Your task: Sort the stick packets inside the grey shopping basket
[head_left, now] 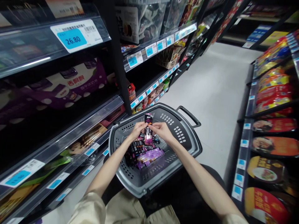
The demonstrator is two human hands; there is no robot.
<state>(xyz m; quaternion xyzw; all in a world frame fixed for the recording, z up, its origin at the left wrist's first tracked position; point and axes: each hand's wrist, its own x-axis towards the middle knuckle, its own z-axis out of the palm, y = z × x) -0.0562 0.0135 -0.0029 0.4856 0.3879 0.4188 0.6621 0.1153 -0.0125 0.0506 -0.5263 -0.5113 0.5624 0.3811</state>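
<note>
Over a grey shopping basket [158, 175], both my hands pinch one small black and purple snack packet [148, 138], which stands roughly upright between them. My left hand [138, 129] is closed on its left edge and my right hand [161, 129] on its right edge, with fingertips nearly meeting in front. Below, inside the basket, lie several purple packets [150, 156] in a row and a heap of dark packets [138, 147]. My forearms and the held packet hide part of the heap. The basket rests at my lap, its black handle [190, 116] folded outward.
At left, shelves carry price labels [76, 35] and purple boxed drinks [79, 79]. Clear plastic tubs [140, 21] stand farther along. A pale aisle floor [207, 84] runs ahead. The right-hand shelf holds bowl noodles [267, 169] and bagged snacks [273, 90], close to my right arm.
</note>
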